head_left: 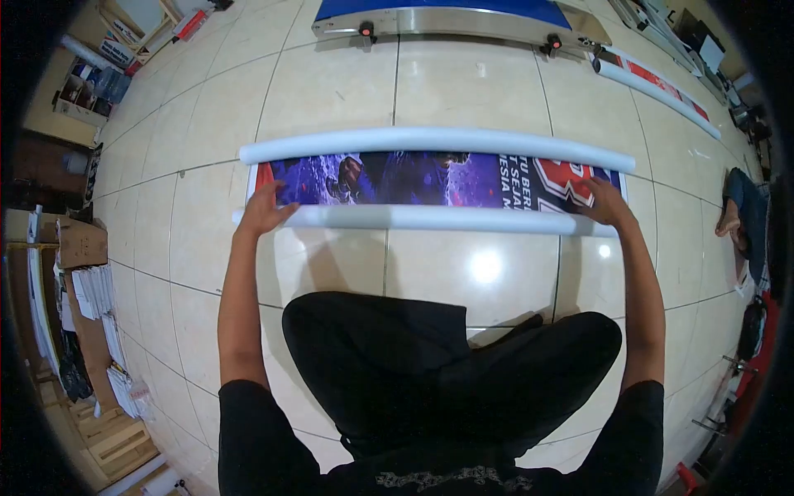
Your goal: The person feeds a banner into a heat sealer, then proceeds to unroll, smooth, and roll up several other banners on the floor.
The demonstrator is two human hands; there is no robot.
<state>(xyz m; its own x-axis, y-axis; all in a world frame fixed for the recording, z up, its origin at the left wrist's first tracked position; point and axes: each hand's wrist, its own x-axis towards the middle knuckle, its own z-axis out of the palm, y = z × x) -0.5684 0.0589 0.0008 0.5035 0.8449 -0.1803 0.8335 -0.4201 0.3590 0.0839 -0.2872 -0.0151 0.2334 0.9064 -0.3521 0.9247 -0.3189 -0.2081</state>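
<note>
A printed banner (397, 178) lies on the floor in front of my crossed legs, its purple, red and white strip exposed between two rolled sides. The near roll (413, 217) and the far roll (430, 139) both show the white backing. My left hand (265, 208) rests over the left end of the near roll, fingers stretched onto the print and thumb apart. At the right end, my right hand (606, 203) touches the near roll and the red lettered part, its fingers spread. Neither hand is wrapped around the roll; the undersides of both are hidden.
A blue-topped metal machine (463, 18) stands beyond the banner. Another partly rolled banner (657, 87) lies at the upper right. Someone's bare foot (728, 221) shows at the right. Cardboard (83, 242) and stacked white items (93, 291) line the left side.
</note>
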